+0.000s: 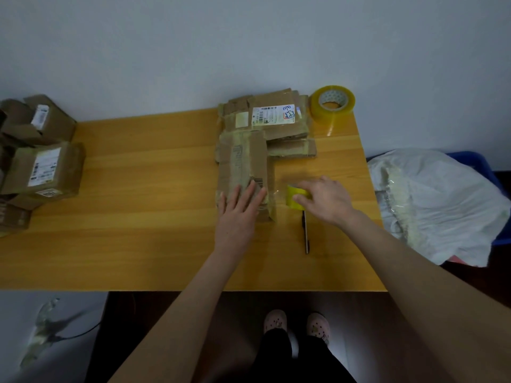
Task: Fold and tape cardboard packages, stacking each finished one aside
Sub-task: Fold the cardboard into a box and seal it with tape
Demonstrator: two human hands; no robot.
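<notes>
1. finished stack (41, 161): far left of the L fingers, well apart.
2. left hand (240, 208): fingers straight, slightly apart, pressing flat on the pkg.
3. pkg (243, 167): folded, lying under the L fingers. More flat cardboard (271, 114) lies beyond the fingertips.
4. tape roll (297, 199): just right of the L fingertips, with a clear strip running to the pkg edge.
5. right hand (326, 200): thumb + fingers clamped on the roll.
6. slim tool (306, 236): just below the R fingers, type unclear.
7. Step, prob: taping the fold. Next: keep the pkg pinned, pull the strip across, then sever it.
</notes>
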